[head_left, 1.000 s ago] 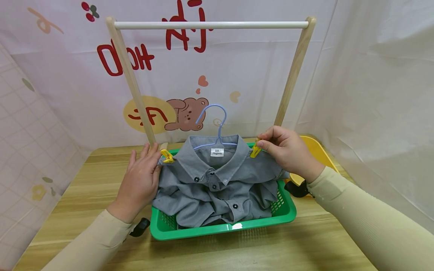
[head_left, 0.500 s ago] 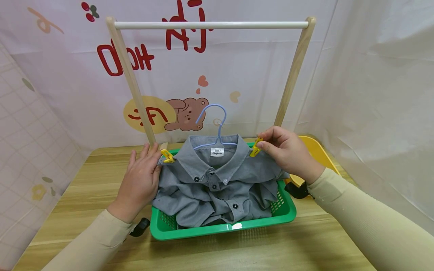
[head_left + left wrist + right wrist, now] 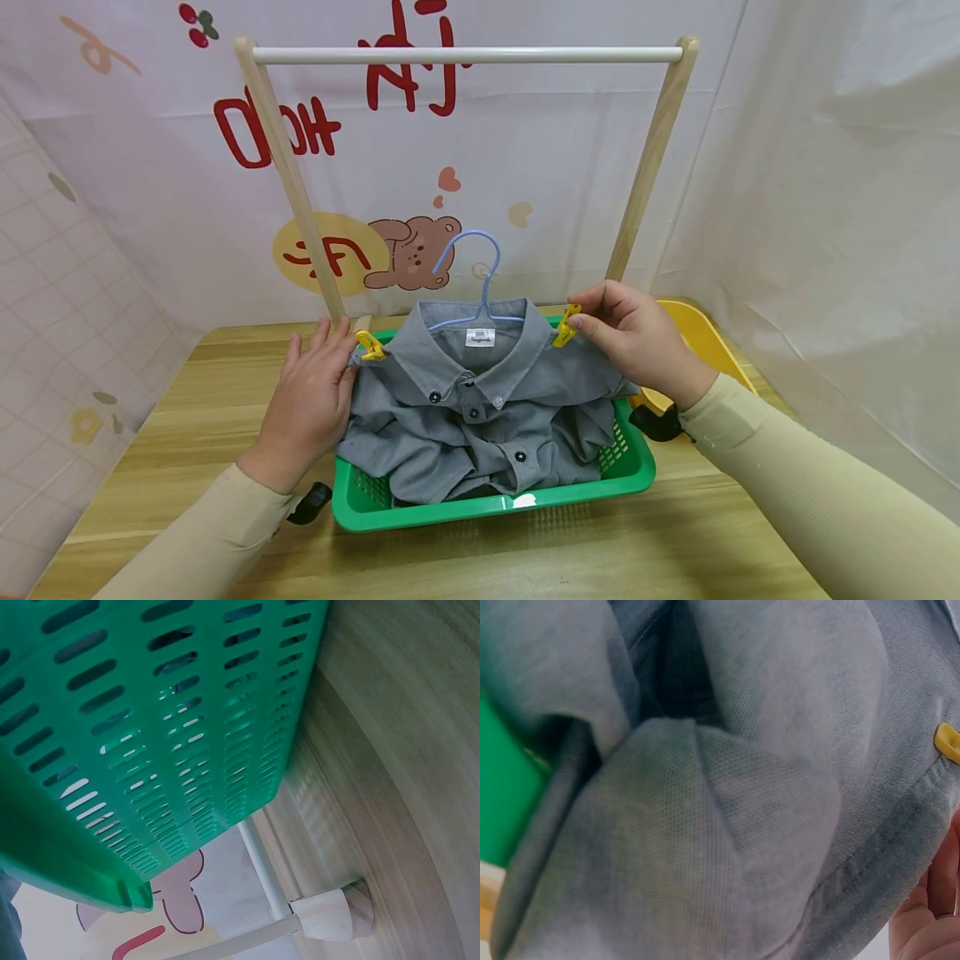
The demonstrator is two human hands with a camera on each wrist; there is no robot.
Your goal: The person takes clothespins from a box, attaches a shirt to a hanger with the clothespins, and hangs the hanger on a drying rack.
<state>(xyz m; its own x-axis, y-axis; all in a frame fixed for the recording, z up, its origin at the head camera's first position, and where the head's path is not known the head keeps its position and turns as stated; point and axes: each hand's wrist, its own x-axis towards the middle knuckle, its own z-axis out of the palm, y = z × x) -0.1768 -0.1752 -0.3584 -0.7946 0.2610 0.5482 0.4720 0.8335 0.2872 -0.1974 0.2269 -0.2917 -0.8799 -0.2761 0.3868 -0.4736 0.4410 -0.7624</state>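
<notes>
Printed backdrop (image 3: pixel 570 125) above a wooden table (image 3: pixel 187 400). Right hand (image 3: pixel 645 340): thumb and finger pinching the near clip (image 3: pixel 567 325), at one shoulder of the grey shirt (image 3: pixel 480 450). Left hand (image 3: pixel 311 404): fingers extended, touching the opposite shoulder beside the far clip (image 3: pixel 370 346). Between both hands — shirt bunched in the green basket (image 3: pixel 495 514), blue hanger (image 3: pixel 486 292) at its collar. Beyond them, rack (image 3: pixel 465 56). Probable risk — shoulder slipping off the hanger, should the clip grip cloth alone.

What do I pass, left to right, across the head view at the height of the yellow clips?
Left grip, left yellow clip, white collar label, right yellow clip, right grip, yellow bin.
</notes>
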